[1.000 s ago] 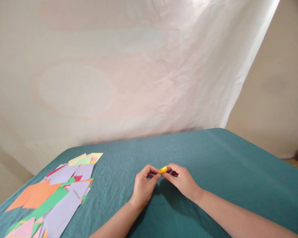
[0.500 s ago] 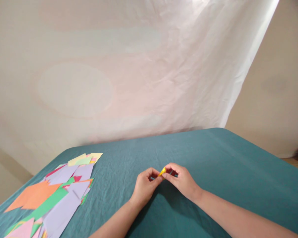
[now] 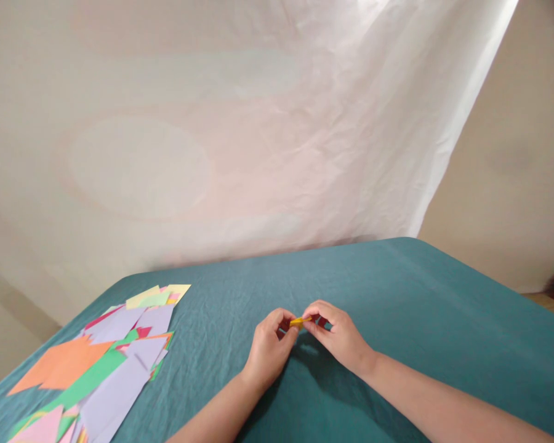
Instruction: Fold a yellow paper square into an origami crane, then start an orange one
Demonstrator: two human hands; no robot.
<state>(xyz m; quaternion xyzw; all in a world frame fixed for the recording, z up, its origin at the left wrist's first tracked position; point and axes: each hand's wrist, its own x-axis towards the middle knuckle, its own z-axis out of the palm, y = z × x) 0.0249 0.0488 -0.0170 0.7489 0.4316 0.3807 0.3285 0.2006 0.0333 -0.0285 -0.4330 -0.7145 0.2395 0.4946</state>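
Observation:
A small folded piece of yellow paper (image 3: 300, 322) is held between my two hands above the middle of the table. My left hand (image 3: 271, 346) pinches its left end between thumb and forefinger. On its other end, the thumb and fingertips of my right hand (image 3: 336, 335) are closed. Parts of the paper are hidden by the fingertips, and its exact folded shape is too small to make out.
Loose sheets and scraps of coloured paper (image 3: 115, 394) lie in overlapping piles on the left of the table, in purple, orange, green, pink and yellow. A teal cloth (image 3: 425, 307) covers the table. Behind it hangs a pale sheet (image 3: 258, 154).
The yellow paper has turned from slanting upward to lying nearly level between the fingers. My fingers have shifted slightly around it; both hands stay in the same place.

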